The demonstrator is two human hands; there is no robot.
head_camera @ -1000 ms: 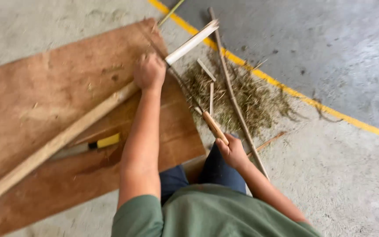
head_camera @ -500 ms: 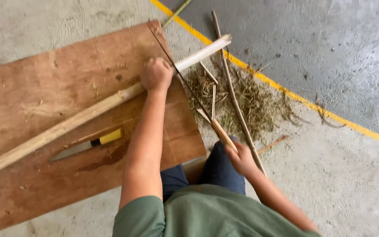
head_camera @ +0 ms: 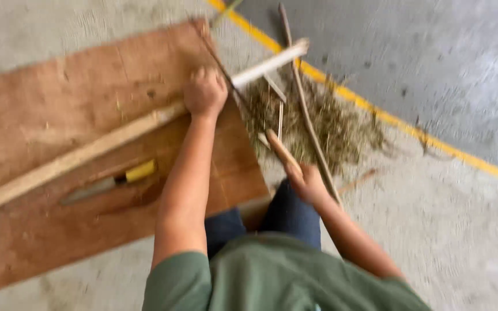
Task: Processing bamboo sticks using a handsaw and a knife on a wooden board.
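My left hand (head_camera: 204, 91) is closed around a long pale bamboo pole (head_camera: 87, 152) that lies slantwise across a brown plywood board (head_camera: 59, 103); the pole's far end (head_camera: 272, 60) juts past the board's right edge. My right hand (head_camera: 308, 183) grips the wooden handle of a blade tool (head_camera: 280, 151) whose dark thin blade reaches up toward the pole near my left hand. The frame is blurred, so the blade's edge is hard to make out.
A knife with a yellow handle (head_camera: 113, 181) lies on the board below the pole. A heap of green-brown shavings (head_camera: 329, 124) and thin sticks (head_camera: 309, 115) covers the concrete floor right of the board. A yellow painted line (head_camera: 433, 144) crosses the floor.
The pole has swung so its left end sits higher across the board. My right hand with the tool has shifted slightly right and down. The view has tilted.
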